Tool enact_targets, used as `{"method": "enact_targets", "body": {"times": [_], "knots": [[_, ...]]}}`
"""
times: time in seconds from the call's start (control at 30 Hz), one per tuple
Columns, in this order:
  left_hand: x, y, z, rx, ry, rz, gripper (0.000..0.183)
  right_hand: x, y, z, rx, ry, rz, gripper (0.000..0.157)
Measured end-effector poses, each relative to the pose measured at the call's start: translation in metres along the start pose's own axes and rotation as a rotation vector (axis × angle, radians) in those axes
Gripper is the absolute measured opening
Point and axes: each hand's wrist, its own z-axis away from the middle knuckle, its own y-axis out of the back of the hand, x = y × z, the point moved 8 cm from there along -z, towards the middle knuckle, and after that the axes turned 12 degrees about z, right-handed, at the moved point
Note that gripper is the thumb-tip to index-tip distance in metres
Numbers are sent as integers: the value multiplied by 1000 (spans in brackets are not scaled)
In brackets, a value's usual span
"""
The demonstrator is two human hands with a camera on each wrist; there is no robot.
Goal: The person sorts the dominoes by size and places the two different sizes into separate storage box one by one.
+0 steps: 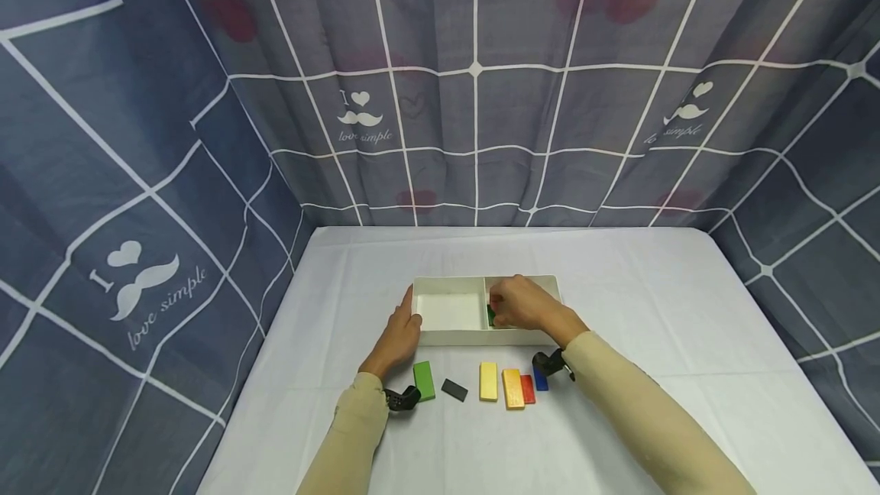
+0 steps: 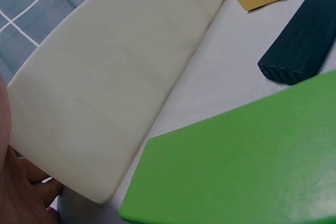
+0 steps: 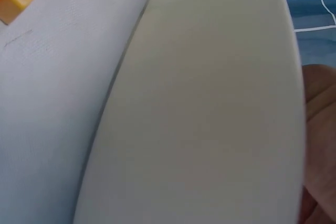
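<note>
A shallow white box [image 1: 450, 338] with two compartments stands on the table. My left hand [image 1: 401, 332] holds its left end, thumb at the rim and fingers along the outer side wall; in the left wrist view the fingers [image 2: 31, 182] show beside the box's corner. My right hand [image 1: 524, 302] reaches into the right compartment, fingertips bent down beside the divider, pinching a green block [image 1: 491, 316] that they mostly hide. In the right wrist view the box's front wall [image 3: 199, 103] covers most of the hand.
In front of the box lie a bright green block [image 1: 424, 380], a dark block [image 1: 454, 389], a yellow block [image 1: 488, 382], an orange-yellow block [image 1: 512, 389], a red block [image 1: 528, 389] and a blue block [image 1: 540, 380]. A grey-blue checked curtain [image 1: 440, 113] surrounds the white-covered table [image 1: 619, 273].
</note>
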Motion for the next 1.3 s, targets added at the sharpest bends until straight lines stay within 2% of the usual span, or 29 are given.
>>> {"method": "enact_targets", "body": {"times": [0.07, 0.3, 0.4, 0.6, 0.97, 1.3], "knots": [[0, 0, 0, 1, -4, -3, 72, 0, 1, 1, -21, -12, 4, 20], [-2, 1, -2, 3, -3, -5, 72, 3, 12, 9, -67, -28, 43, 37], [-1, 1, -1, -1, -1, -1, 71, 3, 20, 15, -67, -22, 73, 39], [-3, -1, 0, -4, 3, 0, 71, 4, 37, 29, -71, -21, 64, 39], [-2, 0, 0, -8, -1, -2, 71, -1, 62, 61, -79, -48, 146, 48], [-3, 0, -1, -5, -10, 2, 72, -12, 76, 97, -43, -36, 204, 44]]}}
